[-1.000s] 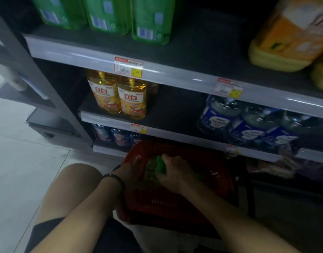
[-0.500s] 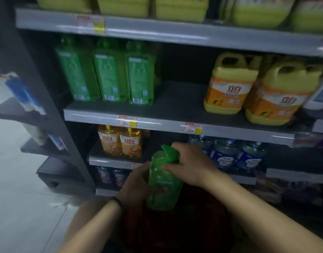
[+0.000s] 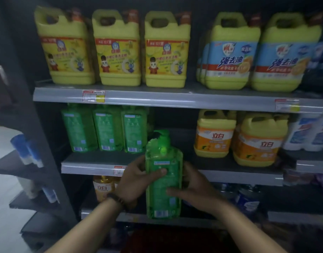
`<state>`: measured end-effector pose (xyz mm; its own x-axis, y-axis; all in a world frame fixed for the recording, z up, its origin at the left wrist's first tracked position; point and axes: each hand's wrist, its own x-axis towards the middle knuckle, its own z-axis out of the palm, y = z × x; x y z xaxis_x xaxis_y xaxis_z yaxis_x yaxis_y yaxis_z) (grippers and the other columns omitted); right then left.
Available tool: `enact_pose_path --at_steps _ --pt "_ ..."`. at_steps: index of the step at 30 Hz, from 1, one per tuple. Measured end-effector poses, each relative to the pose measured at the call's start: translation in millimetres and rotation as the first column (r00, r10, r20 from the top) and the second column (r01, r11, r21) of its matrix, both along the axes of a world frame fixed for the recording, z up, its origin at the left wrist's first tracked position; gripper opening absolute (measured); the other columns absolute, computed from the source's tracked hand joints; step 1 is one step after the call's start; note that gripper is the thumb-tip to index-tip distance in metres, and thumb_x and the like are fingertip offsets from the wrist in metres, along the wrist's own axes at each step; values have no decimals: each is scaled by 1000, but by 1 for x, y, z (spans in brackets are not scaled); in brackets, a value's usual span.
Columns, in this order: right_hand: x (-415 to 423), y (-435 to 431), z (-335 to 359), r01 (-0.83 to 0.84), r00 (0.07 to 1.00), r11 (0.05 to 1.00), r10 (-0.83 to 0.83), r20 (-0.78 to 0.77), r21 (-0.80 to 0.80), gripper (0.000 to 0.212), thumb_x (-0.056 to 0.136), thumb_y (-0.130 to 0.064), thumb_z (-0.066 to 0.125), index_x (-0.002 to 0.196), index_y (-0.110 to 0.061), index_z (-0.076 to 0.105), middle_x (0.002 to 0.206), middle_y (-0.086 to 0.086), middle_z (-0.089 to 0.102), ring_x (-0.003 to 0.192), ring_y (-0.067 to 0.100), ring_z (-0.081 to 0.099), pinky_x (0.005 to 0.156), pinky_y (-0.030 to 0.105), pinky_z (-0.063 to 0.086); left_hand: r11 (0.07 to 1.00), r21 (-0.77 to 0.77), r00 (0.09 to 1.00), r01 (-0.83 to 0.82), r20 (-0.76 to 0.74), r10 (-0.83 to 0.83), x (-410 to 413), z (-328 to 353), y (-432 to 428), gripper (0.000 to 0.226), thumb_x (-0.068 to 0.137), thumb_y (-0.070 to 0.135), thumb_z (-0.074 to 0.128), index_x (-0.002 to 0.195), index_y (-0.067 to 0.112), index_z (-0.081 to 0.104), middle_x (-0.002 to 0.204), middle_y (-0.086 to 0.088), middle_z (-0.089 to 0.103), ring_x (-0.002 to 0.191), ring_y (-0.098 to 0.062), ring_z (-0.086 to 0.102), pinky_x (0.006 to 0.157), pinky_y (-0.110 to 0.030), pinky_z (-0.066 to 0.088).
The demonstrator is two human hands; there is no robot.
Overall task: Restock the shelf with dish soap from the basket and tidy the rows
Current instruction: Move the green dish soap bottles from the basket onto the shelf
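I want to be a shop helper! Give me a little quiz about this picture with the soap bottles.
1. True or false: the left hand alone holds the green pump bottle.
2. The shelved green bottles share their shelf with jugs labelled: A. pink B. orange C. black
3. How many green bottles stand at the front of that row?

Key
1. False: the right hand grips it too.
2. B: the orange-labelled jugs.
3. Three.
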<state>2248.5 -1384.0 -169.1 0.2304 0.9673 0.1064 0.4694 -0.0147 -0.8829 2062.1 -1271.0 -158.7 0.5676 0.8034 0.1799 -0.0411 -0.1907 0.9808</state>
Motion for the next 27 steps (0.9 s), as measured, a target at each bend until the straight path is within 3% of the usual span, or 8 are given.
enact_pose_path --at_steps 2,6,11,14,18,19,22,27 --pt "-1 9 -4 -15 1000 999 15 0 39 82 79 -44 92 146 -47 44 132 -22 70 118 -3 68 101 39 59 1000 -17 1000 3 9 -3 8 14 13 35 86 11 83 120 10 73 113 -4 81 106 -22 78 88 -35 64" --pt "5 41 1 42 996 992 -33 -83 119 67 91 -35 83 145 -39 46 132 -17 71 119 2 69 102 45 59 1000 -10 1000 25 -18 -25 27 36 42 32 88 20 83 117 10 75 111 -4 81 104 -24 78 92 -43 63" --pt "28 81 17 104 988 985 -86 -130 138 70 74 -48 89 133 -31 55 122 -9 76 109 11 76 97 53 61 999 27 997 36 -63 -34 41 54 74 45 86 43 84 124 22 71 118 1 80 108 -19 77 99 -45 60" --pt "44 106 28 120 989 984 -107 -100 133 64 80 -41 91 132 -30 55 120 -9 76 105 9 76 94 49 63 999 40 993 -25 -114 29 39 44 86 60 79 56 85 128 29 62 122 1 76 107 -15 76 100 -42 59" --pt "56 137 28 161 986 975 -154 -57 151 60 85 -32 89 132 -31 51 123 -12 73 107 6 74 93 45 64 989 144 974 -29 -217 60 34 12 89 54 95 7 74 136 30 47 118 8 64 89 10 69 72 -10 54" --pt "57 144 23 168 985 972 -162 -53 162 61 85 -28 89 131 -31 50 123 -12 73 108 4 73 95 45 64 985 174 966 -13 -254 58 33 3 90 57 96 -1 70 138 28 45 121 9 62 91 8 68 75 -11 55" --pt "62 164 8 187 982 965 -182 -40 187 62 87 -22 87 134 -35 48 125 -13 72 111 1 71 98 44 62 977 211 940 32 -337 42 34 -17 96 72 95 10 75 154 24 37 153 4 51 133 -8 56 115 -36 47" --pt "75 193 10 146 987 978 -154 44 146 69 96 -25 79 153 -28 40 142 -1 66 122 18 67 103 44 58 938 332 896 100 -440 61 43 -27 108 79 97 31 73 163 25 31 157 14 40 147 -8 39 114 -21 31"
